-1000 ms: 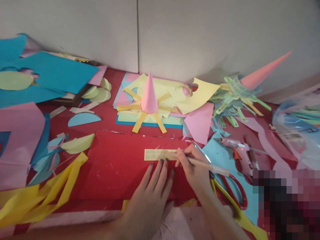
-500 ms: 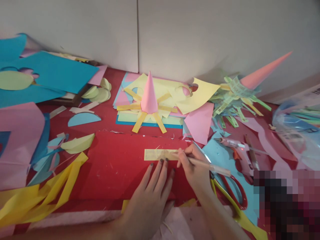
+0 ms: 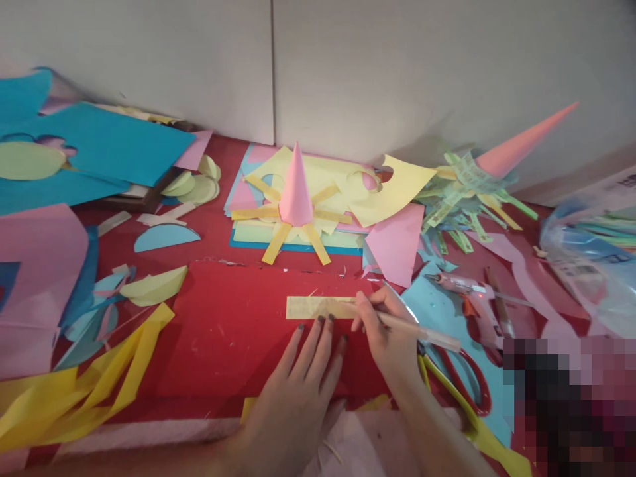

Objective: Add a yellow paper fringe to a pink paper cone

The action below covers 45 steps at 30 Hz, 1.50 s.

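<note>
A person bends over a red board [image 3: 223, 344], the right hand [image 3: 390, 341] pinched around a pale pen [image 3: 422, 330], its tip meeting a yellow strip [image 3: 304, 307] just to that hand's left. The left hand [image 3: 301, 391] lies flat, fingers a little spread and gripping nothing, fingertips at the strip's near edge, apparently steadying it. Over the past second the right hand and pen have edged slightly rightward while the left hand has stayed put; the marking seems to be working toward the strip's right end. Faint marks show on the strip, too small to read. Beyond the left hand stands a pink cone [image 3: 297, 189]; right of the right hand lie a glue gun [image 3: 470, 287] and red-handled scissors [image 3: 485, 391].
</note>
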{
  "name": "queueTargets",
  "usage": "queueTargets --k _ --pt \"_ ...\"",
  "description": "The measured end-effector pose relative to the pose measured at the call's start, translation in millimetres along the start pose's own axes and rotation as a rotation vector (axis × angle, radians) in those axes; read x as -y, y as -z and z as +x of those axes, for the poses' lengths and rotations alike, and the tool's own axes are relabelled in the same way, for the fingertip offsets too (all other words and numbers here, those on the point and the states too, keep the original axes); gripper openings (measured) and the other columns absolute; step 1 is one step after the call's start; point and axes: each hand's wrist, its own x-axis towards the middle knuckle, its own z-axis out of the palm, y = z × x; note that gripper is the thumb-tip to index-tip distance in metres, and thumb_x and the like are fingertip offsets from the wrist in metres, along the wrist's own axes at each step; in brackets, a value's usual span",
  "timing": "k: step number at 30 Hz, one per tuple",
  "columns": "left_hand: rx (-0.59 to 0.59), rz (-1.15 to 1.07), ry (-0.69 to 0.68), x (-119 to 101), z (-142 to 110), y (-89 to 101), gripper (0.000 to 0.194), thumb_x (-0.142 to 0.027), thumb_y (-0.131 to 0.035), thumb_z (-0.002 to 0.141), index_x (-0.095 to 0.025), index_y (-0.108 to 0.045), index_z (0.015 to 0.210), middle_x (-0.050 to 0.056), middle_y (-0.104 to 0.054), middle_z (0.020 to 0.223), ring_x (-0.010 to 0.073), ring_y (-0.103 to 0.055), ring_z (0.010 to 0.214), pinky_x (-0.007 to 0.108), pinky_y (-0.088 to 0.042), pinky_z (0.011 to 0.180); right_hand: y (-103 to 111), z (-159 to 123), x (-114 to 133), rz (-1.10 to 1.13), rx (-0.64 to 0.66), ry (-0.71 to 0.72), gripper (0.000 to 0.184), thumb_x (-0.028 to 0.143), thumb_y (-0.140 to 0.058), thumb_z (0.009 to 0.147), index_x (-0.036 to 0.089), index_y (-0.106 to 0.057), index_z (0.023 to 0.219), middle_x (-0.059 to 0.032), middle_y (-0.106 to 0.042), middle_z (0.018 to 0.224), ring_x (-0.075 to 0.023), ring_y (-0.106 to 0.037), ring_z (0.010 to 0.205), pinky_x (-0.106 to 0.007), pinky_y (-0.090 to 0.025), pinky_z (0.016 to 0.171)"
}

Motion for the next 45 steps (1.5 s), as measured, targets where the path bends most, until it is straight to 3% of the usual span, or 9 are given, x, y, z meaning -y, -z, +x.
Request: queueTargets --k 3,13,20,31,45 --pt "-0.006 0.002 -0.002 0.2 0.0 -0.2 0.052 -0.045 -0.037 0.087 -0.012 -0.048 0.125 0.014 -0.049 0.131 0.0252 -0.044 0.122 0.04 -0.025 0.1 0.0 -0.5 -2.9 -0.006 -0.045 -0.038 0.032 0.033 -0.051 0.086 0.021 -0.044 0.057 0.0051 -0.052 0.046 -0.0106 -0.049 0.045 -0.024 -0.038 0.051" --pt "-0.017 0.004 -0.003 0.8 0.7 -0.9 0.05 -0.044 -0.036 0.088 -0.012 -0.049 0.124 0.014 -0.049 0.131 0.0253 -0.042 0.123 0.04 -0.025 0.1 -0.1 -0.1 -5.3 0.023 0.018 -0.025 0.03 0.033 -0.053 0.085 0.022 -0.046 0.059 0.0042 -0.055 0.05 -0.0116 -0.052 0.049 -0.025 -0.041 0.055" --pt "0.0 0.012 -0.002 0.8 0.1 -2.2 0.052 -0.045 -0.036 0.087 -0.012 -0.047 0.126 0.014 -0.048 0.132 0.0254 -0.041 0.123 0.04 -0.026 0.1 0.8 -0.5 -4.5 -0.024 0.017 -0.007 0.034 0.031 -0.052 0.085 0.022 -0.042 0.054 0.0051 -0.049 0.045 -0.0116 -0.047 0.045 -0.025 -0.038 0.05" --pt "-0.007 0.011 -0.007 0.8 0.2 -0.4 0.052 -0.045 -0.037 0.087 -0.012 -0.048 0.126 0.014 -0.049 0.131 0.0257 -0.042 0.122 0.04 -0.026 0.1 0.6 -0.7 -4.5 -0.023 0.0 -0.017 0.031 0.032 -0.052 0.085 0.022 -0.045 0.058 0.0051 -0.053 0.048 -0.0109 -0.049 0.046 -0.025 -0.039 0.052" --pt "-0.016 -0.008 0.0 0.8 1.8 0.1 0.051 -0.044 -0.038 0.087 -0.012 -0.048 0.124 0.015 -0.05 0.131 0.0258 -0.044 0.121 0.04 -0.025 0.1 0.4 -1.7 -6.5 -0.021 -0.008 -0.013 0.033 0.031 -0.05 0.086 0.021 -0.041 0.056 0.0062 -0.048 0.045 -0.0098 -0.046 0.043 -0.024 -0.037 0.051"
